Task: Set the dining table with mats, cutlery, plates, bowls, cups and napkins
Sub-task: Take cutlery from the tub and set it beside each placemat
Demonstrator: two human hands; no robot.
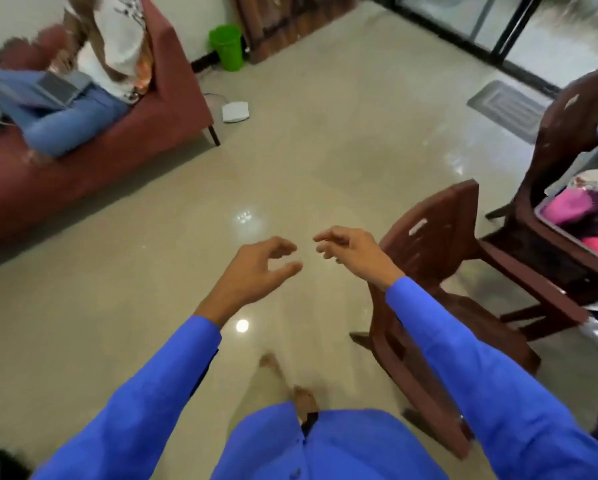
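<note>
My left hand (256,271) and my right hand (351,251) hover side by side over the beige tiled floor, both in blue sleeves. Their fingers hang loosely curled and neither holds anything. At the far right edge a grey tray (567,233) holds folded pink and purple cloths (581,209), partly cut off by the frame. The picture is blurred by motion.
Two brown plastic chairs stand to the right, one (439,258) close beside my right arm, the other (564,140) farther back. A red sofa (124,147) with a seated person and a laptop is at the left. A green bin (226,46) and a grey doormat (508,107) lie farther off.
</note>
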